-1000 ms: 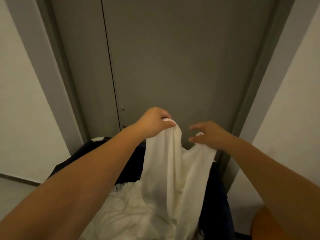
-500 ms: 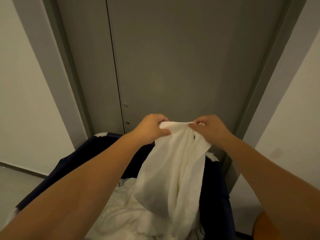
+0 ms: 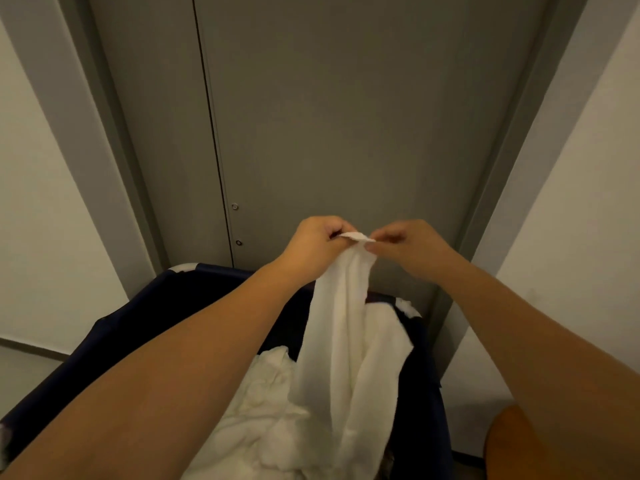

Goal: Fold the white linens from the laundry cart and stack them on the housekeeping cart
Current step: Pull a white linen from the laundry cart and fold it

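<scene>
Two hands are meeting in front of a grey door (image 3: 346, 116), which is filling most of the view between pale walls (image 3: 41, 220) on either side. Below it, a dark blue laundry cart (image 3: 149, 320) is standing close against the door, its fabric sides opening toward the camera. Inside the cart, a crumpled heap of white linens (image 3: 263, 410) is lying across as much of the bottom as can be seen. A scrap of white is also showing over the far right corner of the rim.

One white linen (image 3: 346, 323) is hanging from the hands, which are holding it up above the cart's far rim. It is trailing down in long folds, with its lower end resting among the heap below. The left hand (image 3: 313, 242) is pinching the top edge of this linen between thumb and curled fingers. The right hand (image 3: 407, 245) is pinching the same edge just beside it, so the two are nearly touching, with only a short stretch of hem showing between them. Both forearms are reaching out over the cart, and the left one is hiding part of the heap.

At the lower right, an orange rounded shape (image 3: 509, 445) is poking into view; what it is cannot be told. Two small round fittings (image 3: 234, 206) are sitting on the door near its vertical seam, left of the left hand.
</scene>
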A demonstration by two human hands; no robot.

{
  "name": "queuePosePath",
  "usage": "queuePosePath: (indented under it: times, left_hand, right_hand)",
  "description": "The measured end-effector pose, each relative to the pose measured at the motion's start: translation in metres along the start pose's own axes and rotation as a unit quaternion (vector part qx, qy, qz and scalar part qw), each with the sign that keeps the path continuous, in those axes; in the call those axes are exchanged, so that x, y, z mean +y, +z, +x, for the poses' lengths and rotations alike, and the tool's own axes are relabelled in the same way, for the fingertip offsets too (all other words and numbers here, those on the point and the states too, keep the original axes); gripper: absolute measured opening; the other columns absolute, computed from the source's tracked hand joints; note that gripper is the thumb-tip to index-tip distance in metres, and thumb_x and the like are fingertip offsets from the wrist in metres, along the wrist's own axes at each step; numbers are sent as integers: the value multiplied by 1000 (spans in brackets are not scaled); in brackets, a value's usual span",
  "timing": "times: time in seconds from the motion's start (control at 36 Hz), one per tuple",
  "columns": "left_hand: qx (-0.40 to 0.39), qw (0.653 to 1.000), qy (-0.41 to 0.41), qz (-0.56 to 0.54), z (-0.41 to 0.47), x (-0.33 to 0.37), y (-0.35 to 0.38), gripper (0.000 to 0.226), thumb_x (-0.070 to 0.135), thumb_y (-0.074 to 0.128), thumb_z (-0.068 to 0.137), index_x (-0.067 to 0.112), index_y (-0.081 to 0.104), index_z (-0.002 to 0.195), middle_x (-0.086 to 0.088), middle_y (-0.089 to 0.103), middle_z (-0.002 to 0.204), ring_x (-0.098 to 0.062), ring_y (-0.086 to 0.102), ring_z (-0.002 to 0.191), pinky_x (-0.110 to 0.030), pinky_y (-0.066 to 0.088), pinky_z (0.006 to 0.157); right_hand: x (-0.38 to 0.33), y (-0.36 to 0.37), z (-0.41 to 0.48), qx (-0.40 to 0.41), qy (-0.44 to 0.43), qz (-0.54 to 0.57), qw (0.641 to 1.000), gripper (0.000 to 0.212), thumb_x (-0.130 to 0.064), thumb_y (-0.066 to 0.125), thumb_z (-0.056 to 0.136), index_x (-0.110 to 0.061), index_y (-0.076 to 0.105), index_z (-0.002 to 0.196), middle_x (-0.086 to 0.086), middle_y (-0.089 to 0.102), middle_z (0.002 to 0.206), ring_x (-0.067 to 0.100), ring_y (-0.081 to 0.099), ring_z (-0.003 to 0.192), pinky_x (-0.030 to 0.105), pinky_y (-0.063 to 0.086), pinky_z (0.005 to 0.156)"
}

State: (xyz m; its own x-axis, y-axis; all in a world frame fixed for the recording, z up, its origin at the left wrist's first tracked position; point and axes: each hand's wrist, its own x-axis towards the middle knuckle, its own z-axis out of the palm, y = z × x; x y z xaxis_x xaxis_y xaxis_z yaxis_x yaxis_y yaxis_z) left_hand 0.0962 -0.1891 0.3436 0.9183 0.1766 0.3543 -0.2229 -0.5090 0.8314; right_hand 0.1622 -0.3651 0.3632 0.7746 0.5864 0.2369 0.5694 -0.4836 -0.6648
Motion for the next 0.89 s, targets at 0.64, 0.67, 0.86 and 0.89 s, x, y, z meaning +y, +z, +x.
queuePosePath:
  times: [0.64,0.67,0.86,0.89]
  left_hand:
    - [10,1000,-25,-9,-7,-20,14,24,26,68,88,7,65,73,-7,57,69,-14,48,61,-30,41,57]
    - [8,999,-25,-18,-7,-20,14,25,27,68,88,7,65,73,-6,56,68,-14,48,60,-30,40,57]
    - [-38,995,-74,-57,-12,-32,18,27,28,70,87,2,62,84,-5,61,77,-13,58,67,-30,49,64]
    - [-37,994,-87,-59,-14,-38,18,31,28,71,86,-1,61,86,-6,62,78,-14,58,69,-33,50,66]
  right_hand:
    - [-17,14,6,-12,-68,-96,993,11,-22,66,88,-13,72,89,-1,63,75,9,53,65,18,39,59]
    - [-16,14,6,-4,-70,-107,992,12,-22,65,89,-11,71,87,-2,60,72,9,50,62,14,36,56]
    - [-27,-18,14,170,-69,-135,974,15,-23,58,94,-9,61,93,1,54,76,17,47,69,21,28,59]
    - [-30,-29,17,209,-61,-132,967,16,-24,58,94,-8,60,92,3,53,78,19,46,72,22,26,61]
